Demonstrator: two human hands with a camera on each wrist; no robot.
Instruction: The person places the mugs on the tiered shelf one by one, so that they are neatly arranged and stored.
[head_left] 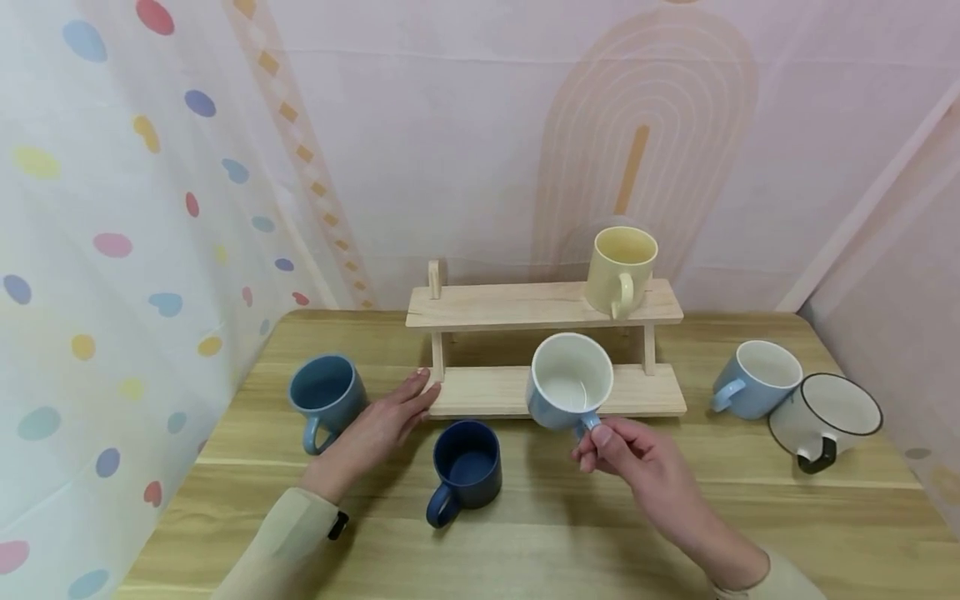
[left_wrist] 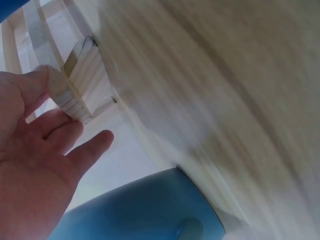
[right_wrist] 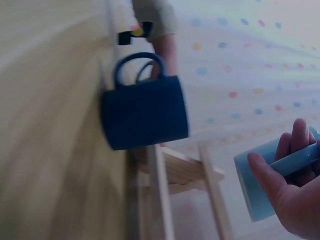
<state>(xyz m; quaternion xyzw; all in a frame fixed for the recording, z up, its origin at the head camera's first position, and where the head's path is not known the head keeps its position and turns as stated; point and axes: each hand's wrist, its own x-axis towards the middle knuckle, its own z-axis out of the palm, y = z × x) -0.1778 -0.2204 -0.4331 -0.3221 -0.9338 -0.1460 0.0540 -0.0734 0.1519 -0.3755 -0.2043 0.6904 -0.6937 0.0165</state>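
the head view shows us the white inside of the light blue mug (head_left: 572,383), mid-frame, off the table (head_left: 562,550); the right wrist view shows the right hand (head_left: 641,471) curling its fingers round the handle (right_wrist: 296,160). in the left wrist view we see the left hand (head_left: 381,423), fingers spread, touching the wooden shelf (head_left: 498,305). a navy mug (head_left: 468,468) stands between both hands; a yellow mug (head_left: 611,275) occupies the shelf's upper right.
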